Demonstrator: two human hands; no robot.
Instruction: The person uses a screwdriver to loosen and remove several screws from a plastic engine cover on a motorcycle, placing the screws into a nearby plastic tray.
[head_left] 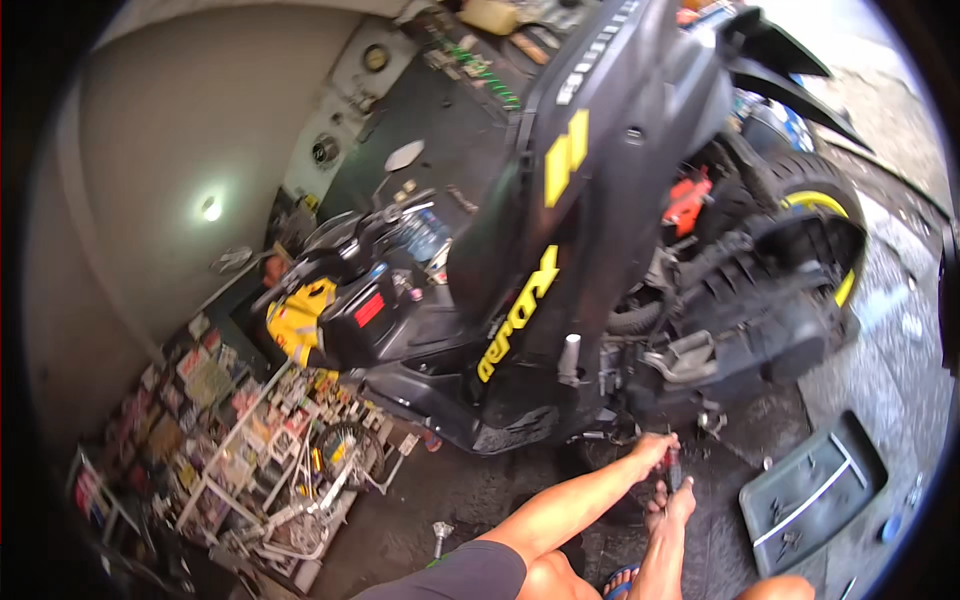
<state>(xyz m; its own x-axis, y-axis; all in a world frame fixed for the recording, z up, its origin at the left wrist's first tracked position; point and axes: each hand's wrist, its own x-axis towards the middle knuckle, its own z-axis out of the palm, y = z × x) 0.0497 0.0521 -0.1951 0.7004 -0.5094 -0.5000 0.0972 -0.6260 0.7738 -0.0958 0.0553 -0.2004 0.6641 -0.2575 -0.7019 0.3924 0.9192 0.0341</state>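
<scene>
A dark scooter with yellow markings stands before me, its engine casing low on the right. Beneath its side, both hands are together on a slim red-and-black hand tool, whose exact kind is too small to tell. My left hand closes around its upper end, close to the underside of the scooter. Lower down, the fingers of my right hand wrap its dark handle. The tool's tip is hidden near the scooter's lower parts.
On the floor to the right lies a grey tray with small parts and a long pale rod in it. A metal piece stands on the floor at left. Crowded shelving fills the left side; the yellow-rimmed rear wheel is at far right.
</scene>
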